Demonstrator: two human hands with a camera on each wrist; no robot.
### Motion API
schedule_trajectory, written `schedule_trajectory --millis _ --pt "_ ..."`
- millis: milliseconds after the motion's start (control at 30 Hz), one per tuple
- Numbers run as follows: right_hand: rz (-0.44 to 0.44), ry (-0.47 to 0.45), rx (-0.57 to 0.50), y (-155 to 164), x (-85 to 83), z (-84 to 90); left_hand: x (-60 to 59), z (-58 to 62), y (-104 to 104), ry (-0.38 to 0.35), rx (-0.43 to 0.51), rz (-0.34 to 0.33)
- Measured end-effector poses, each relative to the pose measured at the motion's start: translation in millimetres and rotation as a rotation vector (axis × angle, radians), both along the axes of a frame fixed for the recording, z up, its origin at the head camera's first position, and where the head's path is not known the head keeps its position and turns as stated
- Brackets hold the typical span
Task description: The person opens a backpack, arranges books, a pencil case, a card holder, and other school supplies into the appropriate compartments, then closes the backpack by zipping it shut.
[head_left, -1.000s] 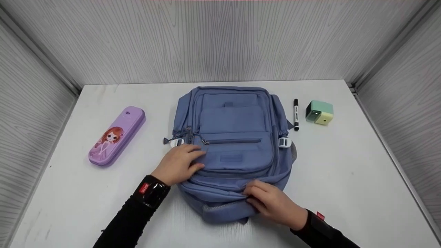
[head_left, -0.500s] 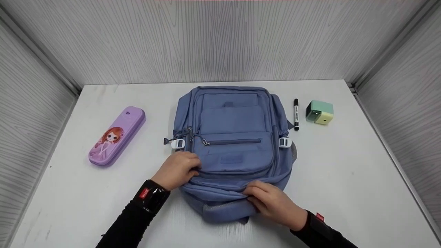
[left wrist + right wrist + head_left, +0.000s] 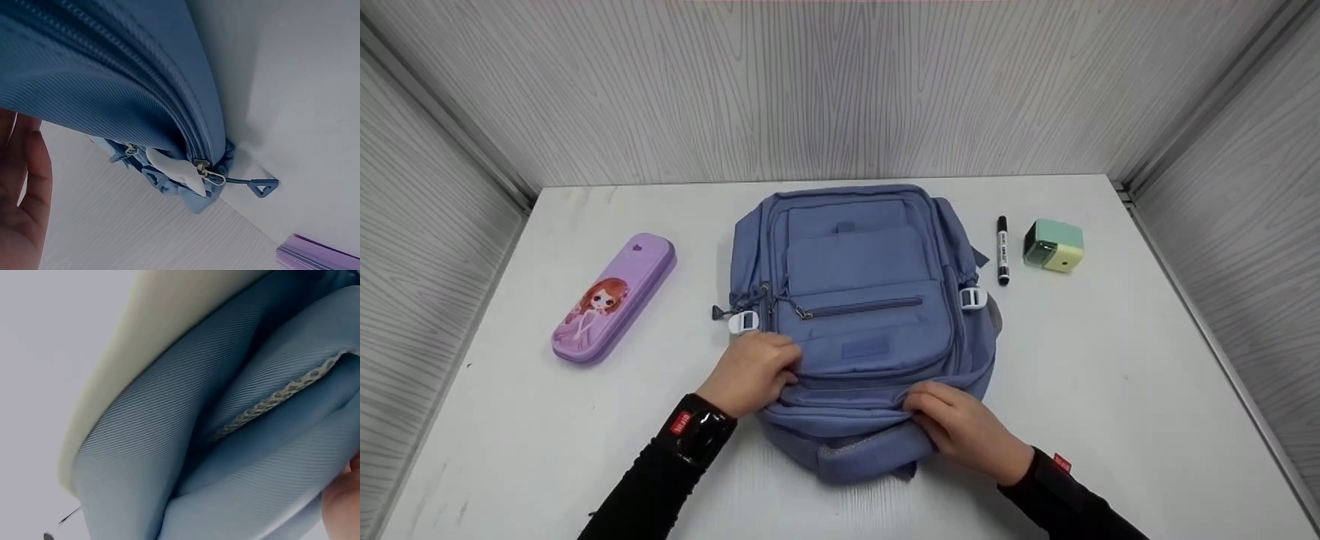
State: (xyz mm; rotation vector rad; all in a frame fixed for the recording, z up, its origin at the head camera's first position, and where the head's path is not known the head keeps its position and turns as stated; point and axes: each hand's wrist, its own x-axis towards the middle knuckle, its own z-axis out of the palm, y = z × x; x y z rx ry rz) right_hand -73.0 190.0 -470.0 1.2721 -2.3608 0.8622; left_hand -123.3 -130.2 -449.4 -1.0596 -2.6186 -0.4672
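A blue backpack (image 3: 859,262) lies front side up on the white table, with its shoulder strap (image 3: 877,454) at the near end. My left hand (image 3: 751,373) grips the fabric at the left edge of the front panel, below the white buckle (image 3: 743,322). At the near end, my right hand (image 3: 971,431) pinches a fold of the bag's cloth. In the left wrist view a zipper pull (image 3: 263,187) dangles beside that bag's edge; the left fingertips are hidden behind cloth. Folded blue cloth (image 3: 236,495) fills much of the right wrist view, with part of the right hand at its edge.
A purple pencil case (image 3: 615,296) with a cartoon girl lies left of the backpack. To the right are a black-and-white marker (image 3: 1003,251) and a green-and-yellow block with a small hole (image 3: 1054,245), perhaps a pencil sharpener. Grey wood-patterned panels (image 3: 825,90) enclose the table's back and sides.
My left hand has moved down from the panel's side and curled onto its edge. The backpack has turned slightly, its far end shifting left. The right hand has moved slightly right, still pinching the cloth.
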Motion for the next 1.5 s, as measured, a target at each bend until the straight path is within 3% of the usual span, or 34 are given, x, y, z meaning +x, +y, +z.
schedule_trajectory --millis 300,567,800,867,1100,1300,1400,1500 --pt "-0.009 -0.01 -0.087 32.0 -26.2 -6.6 20.9 -0.9 22.1 0.058 -0.001 0.005" --pt "-0.097 0.032 -0.159 55.0 -57.4 -9.4 37.8 -5.2 54.9 0.037 -0.009 0.04" --pt "-0.2 0.038 -0.113 67.1 -88.7 -6.6 42.5 -9.8 87.1 0.167 0.015 0.103" --pt "-0.233 0.041 -0.085 70.1 -96.9 -4.6 44.7 -10.3 95.7 0.172 -0.002 0.119" --pt "-0.351 0.025 0.057 78.4 -119.3 6.9 59.7 -5.3 114.1 0.026 -0.09 0.113" --pt "-0.459 -0.129 0.102 83.2 -134.9 17.1 67.3 0.1 123.0 -0.087 -0.145 0.046" --pt "-0.47 -0.194 0.092 84.5 -138.6 19.0 66.3 5.2 119.3 -0.162 -0.165 0.027" --pt "-0.456 -0.193 0.095 84.0 -137.0 20.0 62.9 12.7 103.0 -0.184 -0.122 0.026"
